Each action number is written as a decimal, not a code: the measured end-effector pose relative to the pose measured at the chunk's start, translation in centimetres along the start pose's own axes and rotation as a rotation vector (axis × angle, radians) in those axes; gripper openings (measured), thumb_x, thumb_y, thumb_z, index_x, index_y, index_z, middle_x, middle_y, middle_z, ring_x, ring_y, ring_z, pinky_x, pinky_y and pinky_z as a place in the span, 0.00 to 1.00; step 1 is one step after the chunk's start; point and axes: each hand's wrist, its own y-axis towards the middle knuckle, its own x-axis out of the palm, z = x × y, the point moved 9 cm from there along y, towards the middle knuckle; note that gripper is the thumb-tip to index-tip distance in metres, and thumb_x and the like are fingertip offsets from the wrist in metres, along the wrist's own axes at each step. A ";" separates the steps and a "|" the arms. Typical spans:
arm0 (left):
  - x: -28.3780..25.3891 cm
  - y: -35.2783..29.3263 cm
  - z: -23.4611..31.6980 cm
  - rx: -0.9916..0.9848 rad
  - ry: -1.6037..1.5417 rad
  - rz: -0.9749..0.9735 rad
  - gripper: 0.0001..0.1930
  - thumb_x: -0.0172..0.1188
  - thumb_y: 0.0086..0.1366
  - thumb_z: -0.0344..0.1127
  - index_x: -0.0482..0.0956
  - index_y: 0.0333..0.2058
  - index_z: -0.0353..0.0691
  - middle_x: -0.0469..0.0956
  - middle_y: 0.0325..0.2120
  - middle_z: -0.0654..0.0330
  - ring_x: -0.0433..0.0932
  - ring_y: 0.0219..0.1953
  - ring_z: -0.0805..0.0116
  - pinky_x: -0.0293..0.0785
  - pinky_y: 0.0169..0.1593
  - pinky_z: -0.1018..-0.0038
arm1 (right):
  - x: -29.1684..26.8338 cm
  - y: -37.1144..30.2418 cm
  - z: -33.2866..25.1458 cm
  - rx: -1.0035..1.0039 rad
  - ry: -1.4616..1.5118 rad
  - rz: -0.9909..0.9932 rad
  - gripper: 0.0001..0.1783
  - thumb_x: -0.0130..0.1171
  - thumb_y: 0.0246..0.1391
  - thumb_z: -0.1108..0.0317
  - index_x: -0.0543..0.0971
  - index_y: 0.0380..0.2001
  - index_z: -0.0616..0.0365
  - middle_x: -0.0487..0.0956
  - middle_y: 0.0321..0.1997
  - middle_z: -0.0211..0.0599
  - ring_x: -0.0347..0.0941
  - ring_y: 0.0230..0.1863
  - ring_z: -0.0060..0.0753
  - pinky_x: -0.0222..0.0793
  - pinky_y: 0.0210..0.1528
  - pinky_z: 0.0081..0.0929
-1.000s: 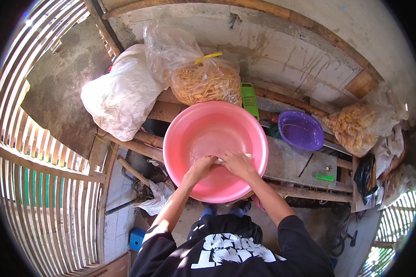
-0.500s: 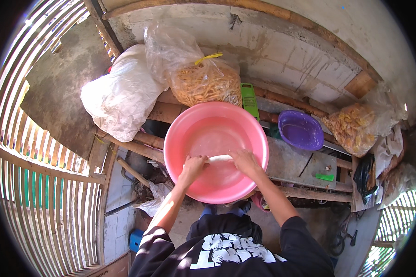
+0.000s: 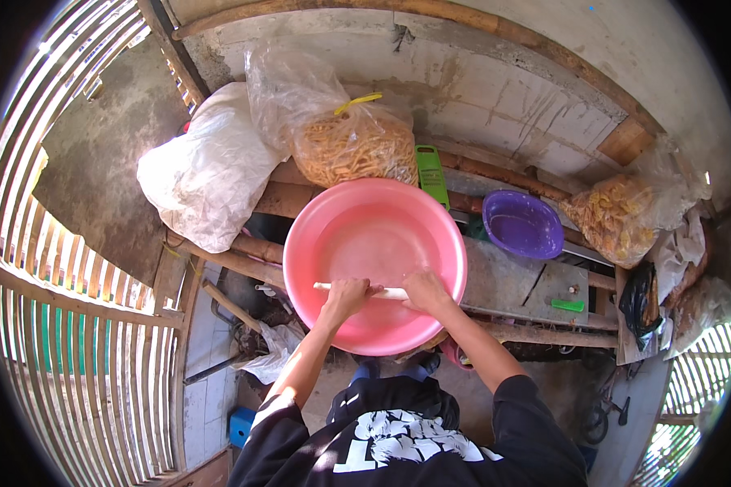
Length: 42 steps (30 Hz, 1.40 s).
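Observation:
A wide pink basin (image 3: pixel 296 227) stands in front of me, with what looks like water inside. Across its near half lies a slim, off-white stick-shaped piece (image 3: pixel 388 293), much like a peeled root, held level over the inside. Fingers of my left hand (image 3: pixel 350 295) wrap around it left of its middle, leaving one end poking out to the left. My right hand (image 3: pixel 424 290) is closed around the other end, which it hides.
Behind the basin sit a tied clear bag of yellow fried sticks (image 3: pixel 356 146), a white sack (image 3: pixel 207 170) and a green slicer-like board (image 3: pixel 432 176). To the right are a purple tub (image 3: pixel 524 226), a small green object (image 3: pixel 568 305) and another bag of snacks (image 3: pixel 613 219). Bamboo poles form the bench.
My left hand has shifted right along the white stick-shaped piece, so its left end now sticks out. Both hands are closer together, and the view has moved slightly.

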 end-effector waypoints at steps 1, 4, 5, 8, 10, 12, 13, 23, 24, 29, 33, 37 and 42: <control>0.0 0.0 0.0 -0.006 0.002 -0.016 0.20 0.46 0.58 0.50 0.74 0.22 0.37 0.73 0.17 0.50 0.72 0.20 0.52 0.66 0.26 0.60 | -0.2 -0.1 -0.8 -0.093 -0.059 0.074 0.12 0.60 0.34 0.61 0.76 0.25 0.54 0.75 0.22 0.39 0.72 0.28 0.41 0.67 0.31 0.36; -0.4 -0.1 0.3 0.013 -0.038 -0.033 0.19 0.48 0.57 0.50 0.74 0.24 0.38 0.73 0.18 0.51 0.73 0.22 0.53 0.66 0.26 0.60 | 1.2 0.2 -0.2 -0.056 -0.009 0.022 0.13 0.60 0.34 0.62 0.76 0.28 0.52 0.75 0.22 0.40 0.72 0.27 0.42 0.66 0.30 0.36; -0.8 -0.3 0.7 0.049 -0.083 -0.016 0.19 0.48 0.57 0.50 0.74 0.26 0.38 0.74 0.19 0.51 0.73 0.23 0.53 0.66 0.27 0.61 | 1.0 0.3 -0.3 -0.073 0.012 0.058 0.15 0.60 0.35 0.62 0.75 0.31 0.50 0.75 0.23 0.40 0.72 0.28 0.42 0.67 0.31 0.36; -1.1 -0.9 0.8 0.139 -0.165 0.085 0.16 0.50 0.55 0.49 0.75 0.30 0.42 0.74 0.21 0.53 0.74 0.25 0.55 0.67 0.28 0.62 | -0.5 0.3 -1.0 -0.094 0.133 0.147 0.16 0.58 0.38 0.61 0.74 0.36 0.48 0.75 0.25 0.41 0.72 0.28 0.43 0.66 0.32 0.37; -1.9 -1.0 0.8 0.104 -0.129 0.109 0.13 0.52 0.54 0.46 0.75 0.31 0.44 0.75 0.21 0.55 0.74 0.26 0.56 0.68 0.28 0.63 | -1.5 0.1 -0.3 -0.071 0.274 0.198 0.14 0.55 0.42 0.60 0.73 0.35 0.49 0.74 0.24 0.42 0.71 0.27 0.45 0.65 0.30 0.38; -2.4 -1.1 -0.1 -0.031 -0.023 0.064 0.10 0.54 0.52 0.42 0.75 0.31 0.46 0.75 0.21 0.57 0.74 0.25 0.57 0.69 0.28 0.64 | -2.1 -0.4 0.7 0.000 0.233 0.168 0.13 0.55 0.43 0.59 0.73 0.34 0.50 0.74 0.24 0.42 0.71 0.27 0.45 0.65 0.30 0.39; -2.6 -1.3 -0.8 -0.034 0.005 0.100 0.10 0.55 0.52 0.41 0.75 0.31 0.46 0.74 0.21 0.57 0.74 0.25 0.58 0.69 0.28 0.64 | -2.3 -0.7 1.3 0.034 0.211 0.153 0.13 0.55 0.43 0.59 0.73 0.33 0.50 0.74 0.24 0.42 0.71 0.27 0.45 0.65 0.31 0.40; -0.2 -0.4 1.7 0.131 -0.145 0.101 0.10 0.55 0.51 0.35 0.73 0.33 0.40 0.73 0.24 0.52 0.73 0.30 0.53 0.68 0.33 0.63 | 0.1 0.5 -0.2 -0.021 0.096 0.183 0.14 0.55 0.42 0.64 0.72 0.36 0.52 0.73 0.34 0.40 0.71 0.34 0.41 0.67 0.34 0.37; 0.1 0.0 2.2 0.134 -0.173 0.116 0.10 0.55 0.51 0.35 0.73 0.33 0.39 0.73 0.24 0.51 0.73 0.30 0.52 0.68 0.33 0.63 | -0.8 0.3 -1.0 -0.027 0.106 0.235 0.14 0.56 0.41 0.64 0.72 0.35 0.53 0.73 0.32 0.39 0.71 0.34 0.41 0.66 0.35 0.37; 0.3 -0.7 0.4 0.032 -0.110 -0.011 0.10 0.52 0.54 0.35 0.73 0.35 0.41 0.74 0.25 0.51 0.73 0.29 0.53 0.69 0.32 0.62 | -1.0 -0.5 0.3 -0.039 0.074 0.279 0.16 0.56 0.41 0.63 0.72 0.37 0.53 0.73 0.34 0.38 0.70 0.36 0.42 0.65 0.37 0.37; -1.1 -1.9 -2.1 -0.025 -0.101 0.104 0.09 0.52 0.53 0.35 0.74 0.34 0.42 0.74 0.26 0.52 0.74 0.28 0.54 0.69 0.31 0.62 | -0.5 -0.8 2.3 0.111 0.120 0.096 0.18 0.57 0.41 0.61 0.70 0.37 0.56 0.72 0.38 0.40 0.70 0.37 0.42 0.65 0.35 0.39; -1.5 -1.8 -1.0 0.038 -0.062 0.095 0.09 0.53 0.52 0.35 0.75 0.33 0.42 0.74 0.25 0.53 0.74 0.28 0.54 0.69 0.31 0.62 | -0.6 -0.8 1.5 0.135 0.088 0.125 0.20 0.57 0.41 0.61 0.67 0.37 0.57 0.70 0.37 0.40 0.70 0.35 0.44 0.66 0.33 0.40; 0.3 -0.2 1.3 0.094 -0.039 -0.009 0.11 0.53 0.52 0.34 0.72 0.36 0.39 0.74 0.24 0.52 0.74 0.29 0.54 0.69 0.30 0.62 | -0.7 0.0 0.3 0.046 0.044 0.183 0.20 0.58 0.41 0.62 0.66 0.37 0.55 0.70 0.35 0.38 0.70 0.35 0.42 0.64 0.33 0.39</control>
